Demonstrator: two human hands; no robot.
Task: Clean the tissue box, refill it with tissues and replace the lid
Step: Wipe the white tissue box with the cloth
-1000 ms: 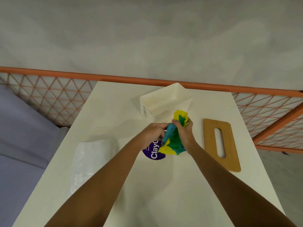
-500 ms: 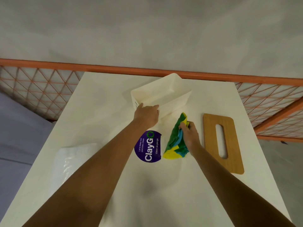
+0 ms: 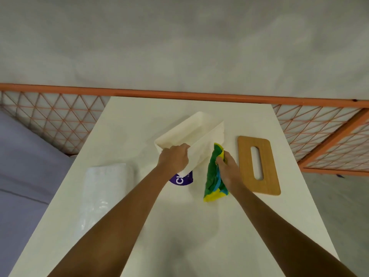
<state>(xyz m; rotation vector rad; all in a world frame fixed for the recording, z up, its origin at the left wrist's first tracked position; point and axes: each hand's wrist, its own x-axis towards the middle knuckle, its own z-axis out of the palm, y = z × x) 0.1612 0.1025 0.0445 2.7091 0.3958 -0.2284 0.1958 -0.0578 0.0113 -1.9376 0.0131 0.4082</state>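
Centrally in the head view, the left hand (image 3: 174, 157) gripped the near rim of the tilted white tissue box (image 3: 191, 132). At its 4 o'clock the right hand (image 3: 229, 170) clutched a green-and-yellow cloth (image 3: 212, 176). The wooden lid (image 3: 258, 164) lay at 3 o'clock and the tissue pack (image 3: 105, 188) at 8.

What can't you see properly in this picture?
All in the head view:
- The purple sticker: its words are mostly covered by the left hand and the tissue box.
- Inside the tissue box: partly hidden behind its near wall.
- The tissue pack: too blurry and shiny to read.
- The cloth: partly hidden under the right hand.
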